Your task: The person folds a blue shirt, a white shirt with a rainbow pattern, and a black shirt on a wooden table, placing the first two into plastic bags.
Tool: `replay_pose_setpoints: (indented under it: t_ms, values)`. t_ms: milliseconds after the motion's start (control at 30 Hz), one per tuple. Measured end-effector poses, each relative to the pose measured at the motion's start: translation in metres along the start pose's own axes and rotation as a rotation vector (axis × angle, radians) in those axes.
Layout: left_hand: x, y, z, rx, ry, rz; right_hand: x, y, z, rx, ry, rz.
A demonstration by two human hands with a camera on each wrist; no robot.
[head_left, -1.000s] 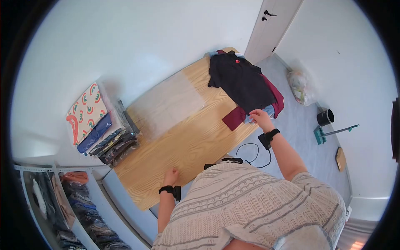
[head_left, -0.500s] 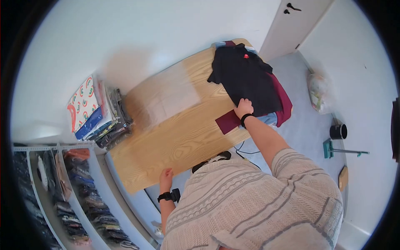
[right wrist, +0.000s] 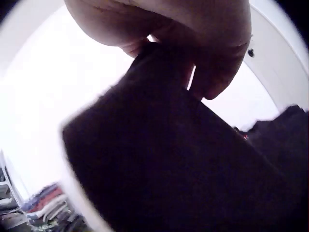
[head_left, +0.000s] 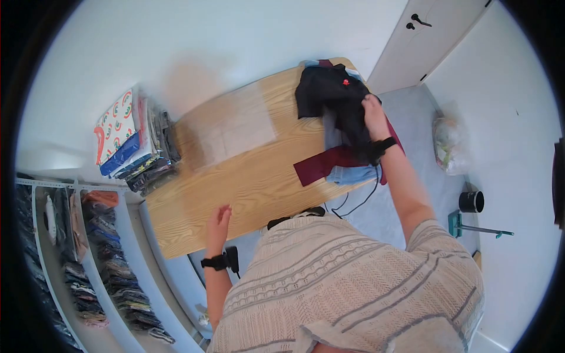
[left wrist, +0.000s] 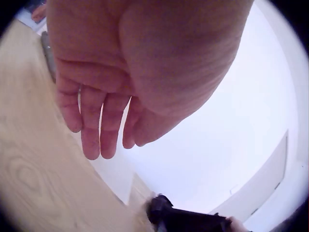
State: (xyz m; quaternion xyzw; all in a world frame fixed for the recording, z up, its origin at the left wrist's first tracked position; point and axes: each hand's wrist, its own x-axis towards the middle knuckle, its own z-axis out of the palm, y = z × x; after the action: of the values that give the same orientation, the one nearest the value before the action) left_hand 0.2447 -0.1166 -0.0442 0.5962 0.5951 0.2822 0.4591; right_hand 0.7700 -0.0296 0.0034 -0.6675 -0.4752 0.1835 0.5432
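My right hand pinches a black T-shirt and lifts part of it above the pile at the table's far right end. In the right wrist view, the dark cloth hangs from between the thumb and fingers. A small red mark sits on the shirt's upper part. Under it lie a maroon garment, its end flat on the wood, and light blue cloth. My left hand hovers by the table's front edge, holding nothing; its fingers extend, slightly bent, in the left wrist view.
A clear plastic sheet or bag lies flat on the wooden table. Bagged folded clothes are stacked at its left end. Shelves of clothes stand lower left. On the floor at right are a filled bag, black bin and dustpan.
My right hand has taken hold of the black T-shirt and moved up and right, raising its near part and uncovering more maroon and blue cloth. The left hand has risen slightly, its fingers straighter.
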Motion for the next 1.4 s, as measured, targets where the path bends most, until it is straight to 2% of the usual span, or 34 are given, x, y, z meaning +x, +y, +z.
replay_pose_setpoints:
  t_ms: [67, 133, 167, 233, 267, 300, 367, 400, 433, 467, 500, 567, 600, 667, 700, 767, 800, 867, 933, 967, 1033, 1067, 1100, 1167, 1200, 1267, 1300, 1367, 1400]
  values:
    - [0.02, 0.03, 0.006, -0.053, -0.052, 0.131, 0.009, -0.058, -0.021, 0.103, 0.017, 0.041]
    - [0.034, 0.069, 0.011, -0.027, -0.068, 0.189, 0.018, -0.098, -0.038, 0.403, -0.161, 0.037]
    - [0.039, 0.088, 0.013, 0.006, -0.08, 0.237, 0.018, -0.12, -0.044, 0.399, -0.157, 0.027]
    - [0.043, 0.122, 0.017, -0.01, -0.116, 0.245, 0.01, -0.166, -0.051, 0.719, -0.235, 0.087]
    - [0.045, 0.132, 0.019, -0.022, -0.154, 0.243, 0.004, -0.192, -0.052, 0.716, -0.236, 0.079]
    - [0.051, 0.13, 0.024, -0.028, -0.15, 0.247, -0.004, -0.22, -0.052, 0.76, -0.196, 0.081]
    - [0.062, 0.116, 0.034, -0.059, -0.291, 0.364, -0.018, -0.255, -0.052, 0.805, -0.162, 0.083]
    - [0.063, 0.112, 0.038, -0.06, -0.286, 0.364, -0.023, -0.267, -0.05, 0.869, -0.243, 0.06]
    - [0.062, 0.11, 0.043, -0.038, -0.448, 0.322, -0.028, -0.277, -0.048, 0.933, -0.325, 0.039]
    - [0.06, 0.108, 0.045, -0.016, -0.609, 0.277, -0.033, -0.286, -0.043, 0.949, -0.365, 0.048]
    - [0.054, 0.11, 0.046, -0.018, -0.604, 0.275, -0.039, -0.292, -0.038, 0.949, -0.371, 0.048]
    - [0.041, 0.113, 0.042, -0.216, -0.862, -0.056, -0.053, -0.304, -0.024, 1.088, -0.441, 0.093]
    - [0.041, 0.104, 0.041, -0.222, -0.855, -0.059, -0.059, -0.308, -0.017, 1.088, -0.45, 0.097]
    - [0.047, 0.075, 0.044, -0.317, -1.08, -0.244, -0.072, -0.316, -0.004, 1.153, -0.51, 0.078]
    - [0.045, 0.068, 0.044, -0.326, -1.075, -0.25, -0.078, -0.319, 0.002, 1.152, -0.519, 0.086]
    - [0.043, 0.055, 0.045, -0.537, -1.099, -0.467, -0.086, -0.323, 0.014, 1.151, -0.555, 0.031]
    - [0.043, 0.051, 0.04, -0.666, -1.185, -0.503, -0.085, -0.32, 0.018, 1.151, -0.561, 0.04]
    - [0.041, 0.046, 0.036, -0.798, -1.186, -0.473, -0.079, -0.31, 0.025, 1.281, -0.789, -0.084]
    - [0.044, 0.039, 0.033, -1.1, -1.208, -0.406, -0.085, -0.318, 0.034, 1.32, -0.793, -0.045]
    - [0.043, 0.037, 0.034, -1.105, -1.208, -0.409, -0.088, -0.324, 0.04, 1.36, -0.794, -0.012]
    - [0.038, 0.048, 0.033, -1.433, -0.781, -0.16, -0.097, -0.339, 0.054, 1.311, -0.738, -0.019]
    - [0.047, 0.033, 0.038, -1.545, -0.622, -0.163, -0.1, -0.345, 0.063, 1.262, -0.683, -0.033]
    - [0.055, 0.014, 0.043, -1.545, -0.627, -0.167, -0.103, -0.349, 0.071, 1.26, -0.678, -0.031]
    - [0.068, -0.015, 0.051, -1.227, -0.68, -0.314, -0.109, -0.355, 0.085, 1.225, -0.644, 0.017]
    - [0.066, -0.007, 0.051, -1.228, -0.683, -0.315, -0.112, -0.358, 0.091, 1.204, -0.643, 0.029]
    - [0.058, 0.02, 0.052, -0.926, -0.753, -0.606, -0.112, -0.355, 0.097, 1.192, -0.656, 0.024]
    - [0.061, 0.018, 0.054, -0.925, -0.755, -0.606, -0.112, -0.354, 0.1, 1.183, -0.67, 0.02]
    - [0.065, 0.014, 0.058, -1.288, -1.106, -0.47, -0.115, -0.357, 0.101, 1.183, -0.642, 0.039]
    - [0.062, 0.021, 0.055, -1.287, -1.109, -0.472, -0.115, -0.354, 0.1, 1.168, -0.625, 0.044]
